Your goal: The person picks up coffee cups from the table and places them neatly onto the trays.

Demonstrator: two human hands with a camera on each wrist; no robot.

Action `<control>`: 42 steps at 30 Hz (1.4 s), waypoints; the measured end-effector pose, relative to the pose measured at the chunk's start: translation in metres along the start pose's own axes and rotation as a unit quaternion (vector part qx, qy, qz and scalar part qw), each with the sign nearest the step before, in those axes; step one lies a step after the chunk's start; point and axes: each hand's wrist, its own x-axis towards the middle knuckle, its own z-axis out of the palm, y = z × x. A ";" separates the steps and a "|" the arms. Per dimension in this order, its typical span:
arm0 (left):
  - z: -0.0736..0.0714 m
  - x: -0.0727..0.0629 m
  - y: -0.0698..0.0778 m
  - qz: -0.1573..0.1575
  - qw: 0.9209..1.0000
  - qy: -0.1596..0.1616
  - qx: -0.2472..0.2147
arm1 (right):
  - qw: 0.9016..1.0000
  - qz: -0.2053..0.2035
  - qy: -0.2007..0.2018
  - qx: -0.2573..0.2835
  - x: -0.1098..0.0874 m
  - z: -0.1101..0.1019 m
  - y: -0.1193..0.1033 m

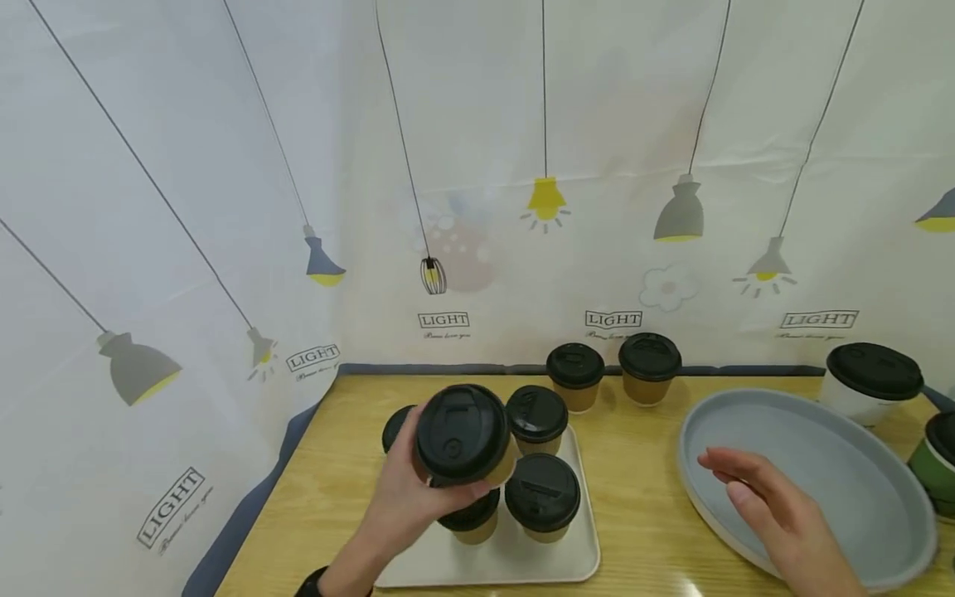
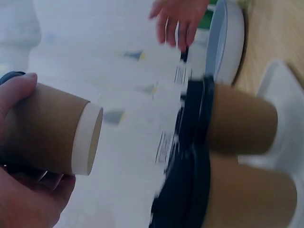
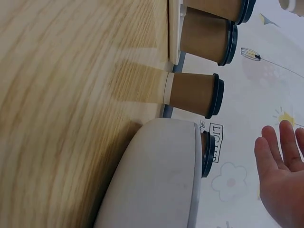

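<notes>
In the head view my left hand [image 1: 414, 497] grips a brown paper coffee cup [image 1: 462, 435] with a black lid, held up over a cream rectangular tray [image 1: 537, 568]. The left wrist view shows fingers and thumb around that cup's brown sleeve [image 2: 52, 128], its pale base free in the air. Several similar lidded cups stand beneath and around it, among them a front-right one [image 1: 543, 493] and one behind it [image 1: 537, 419]. My right hand [image 1: 779, 510] holds nothing, fingers loosely extended over a large grey round tray [image 1: 858, 506]; the right wrist view shows its palm [image 3: 285, 183].
Two brown lidded cups [image 1: 574, 377] [image 1: 649, 369] stand at the table's back edge. A white cup [image 1: 865, 390] and a green cup [image 1: 938, 464], both black-lidded, are beside the round tray at right. A lamp-printed cloth [image 1: 485, 166] hangs behind the wooden table [image 1: 642, 497].
</notes>
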 end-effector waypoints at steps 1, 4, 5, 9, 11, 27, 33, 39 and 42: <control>-0.009 0.000 -0.002 0.004 1.000 0.005 0.014 | 1.000 0.003 -0.001 -0.002 0.001 0.000 0.000; -0.035 -0.003 -0.010 0.006 0.999 0.024 0.048 | 1.000 0.011 -0.002 -0.009 0.002 0.001 0.001; -0.042 -0.005 -0.013 0.000 0.998 0.031 0.052 | 1.000 0.013 -0.002 -0.011 0.003 0.001 0.001; -0.066 -0.017 -0.026 -0.064 0.995 0.058 0.059 | 1.000 0.018 -0.006 -0.013 0.002 0.004 0.002; -0.074 -0.024 -0.032 -0.098 0.990 0.076 0.060 | 1.000 0.019 -0.008 -0.015 0.002 0.005 0.003; -0.120 -0.045 -0.085 -0.130 0.989 0.039 0.064 | 0.999 0.042 -0.021 -0.016 0.003 0.006 0.004; -0.129 -0.044 -0.105 -0.125 0.987 -0.027 0.094 | 1.000 0.020 -0.014 -0.001 0.002 0.008 -0.002; -0.129 -0.044 -0.118 -0.160 0.976 -0.084 0.120 | 1.000 -0.016 -0.007 0.016 -0.001 0.011 -0.003; -0.128 -0.044 -0.124 -0.158 0.975 -0.095 0.124 | 0.999 -0.021 -0.010 0.032 -0.002 0.012 -0.002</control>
